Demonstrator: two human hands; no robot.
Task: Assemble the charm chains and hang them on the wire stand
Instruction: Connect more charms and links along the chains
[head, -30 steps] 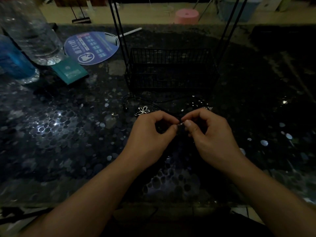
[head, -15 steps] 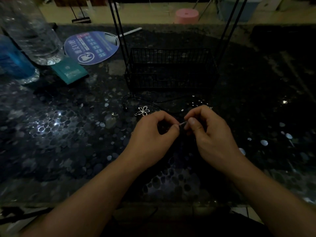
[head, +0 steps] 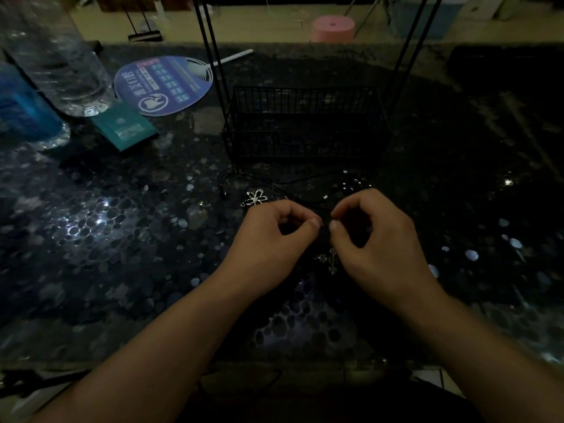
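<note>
Head view: left hand (head: 271, 236) and right hand (head: 375, 236) curled, pinching.

Silver cross charm (head: 331, 260) dangling (flower charm (head: 255, 198) flat) before wire stand (head: 305, 123).

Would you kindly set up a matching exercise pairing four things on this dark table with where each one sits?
Things:
1. flower charm
2. round hand fan
3. wire basket
4. teal booklet

Places:
A. between the stand's two upright rods
B. just beyond the left hand
C. at the foot of the clear bottle
D. far left, behind the booklet

Pairs: 1-B, 2-D, 3-A, 4-C
</note>
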